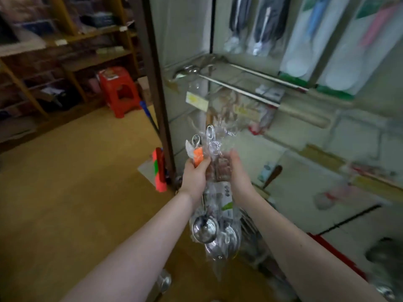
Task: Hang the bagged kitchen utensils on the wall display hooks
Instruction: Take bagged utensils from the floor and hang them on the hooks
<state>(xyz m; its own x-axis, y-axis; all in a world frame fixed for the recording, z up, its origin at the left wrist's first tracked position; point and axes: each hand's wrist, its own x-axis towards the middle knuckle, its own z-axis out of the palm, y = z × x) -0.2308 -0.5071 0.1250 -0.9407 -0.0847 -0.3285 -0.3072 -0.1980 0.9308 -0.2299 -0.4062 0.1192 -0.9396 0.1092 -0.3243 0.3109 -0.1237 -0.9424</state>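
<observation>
so my left hand [195,173] clenches the clear-bagged shiny steel ladles [214,227] by their handles, loops up, below the long metal wall hooks [239,90]; my right hand [238,174] grasps the bags, probably to separate 1.

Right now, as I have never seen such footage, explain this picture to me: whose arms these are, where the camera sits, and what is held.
There is no machine here. A person works with bare hands, and one wide-angle camera on their head looks forward and down. The left hand grips a bundle of bagged steel ladles by the handles, near an orange tag. The right hand holds the same bundle from the other side. Ahead, long metal display hooks stick out from the wall, with packaged spoons hanging above. On the left stand wooden shelves and a red plastic stool.
</observation>
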